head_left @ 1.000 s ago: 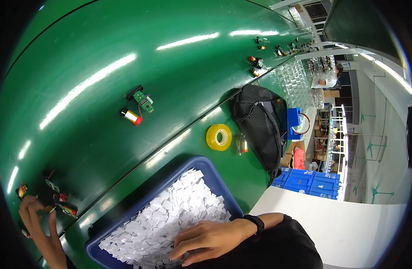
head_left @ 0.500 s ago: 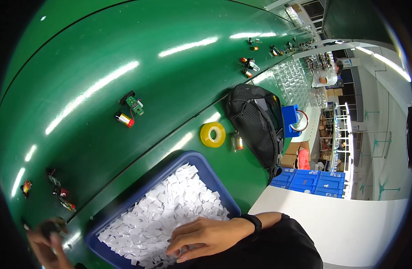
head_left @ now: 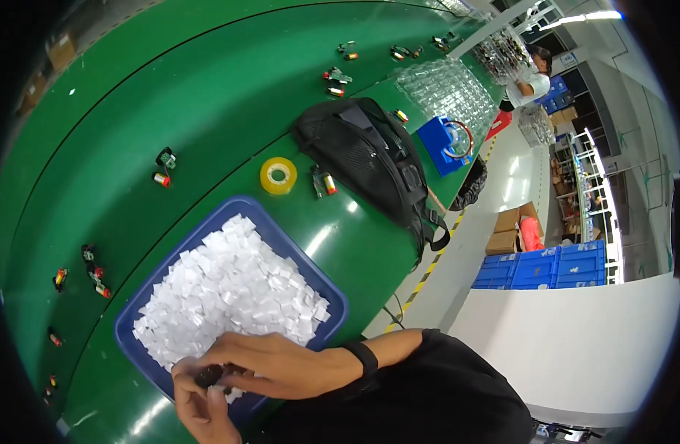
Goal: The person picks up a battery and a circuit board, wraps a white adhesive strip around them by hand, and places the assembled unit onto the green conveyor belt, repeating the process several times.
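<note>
The green desk fills the view from 9 to 1 o'clock, its surface curving toward the rim. On it, at about 1 o'clock from the centre, lies a black bag, long and slumped, with a strap hanging over the desk edge. Below centre, toward 7 o'clock, sits a blue tray heaped with small white paper squares. Stacked blue crates stand on the floor at 3 o'clock, with brown cardboard boxes just above them. A blue box rests past the bag at 1 o'clock. A yellow tape roll lies flat between tray and bag, near 12 o'clock of the tray. Small red-and-green parts are scattered at 10 o'clock and along the left rim. At 6 o'clock both hands meet over the tray's near edge: the right hand, wearing a black wristband, curls its fingers down onto a small dark part, while the left hand comes up from below, thumb and fingers pinching the same part.
</note>
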Action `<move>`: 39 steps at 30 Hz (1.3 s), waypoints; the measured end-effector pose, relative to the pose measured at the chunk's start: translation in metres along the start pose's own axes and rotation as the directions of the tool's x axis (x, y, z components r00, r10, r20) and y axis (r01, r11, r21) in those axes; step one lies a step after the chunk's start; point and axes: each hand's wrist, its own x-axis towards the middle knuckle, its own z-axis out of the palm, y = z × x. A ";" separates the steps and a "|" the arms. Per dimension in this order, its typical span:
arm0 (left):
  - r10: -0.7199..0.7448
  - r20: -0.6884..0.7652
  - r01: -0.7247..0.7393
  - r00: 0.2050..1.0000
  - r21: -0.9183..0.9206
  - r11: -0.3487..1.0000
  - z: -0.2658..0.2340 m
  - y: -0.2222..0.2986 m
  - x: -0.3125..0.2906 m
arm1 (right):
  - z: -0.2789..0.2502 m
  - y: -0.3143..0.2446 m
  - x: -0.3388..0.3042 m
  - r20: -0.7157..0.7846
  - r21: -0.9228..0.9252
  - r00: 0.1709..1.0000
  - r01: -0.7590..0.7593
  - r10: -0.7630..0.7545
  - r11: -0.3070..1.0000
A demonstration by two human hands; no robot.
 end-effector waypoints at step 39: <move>-0.179 0.166 0.208 0.970 -0.176 0.962 -0.009 -0.023 -0.020 | -0.033 0.002 -0.017 0.158 -0.420 0.950 0.310 -0.268 0.853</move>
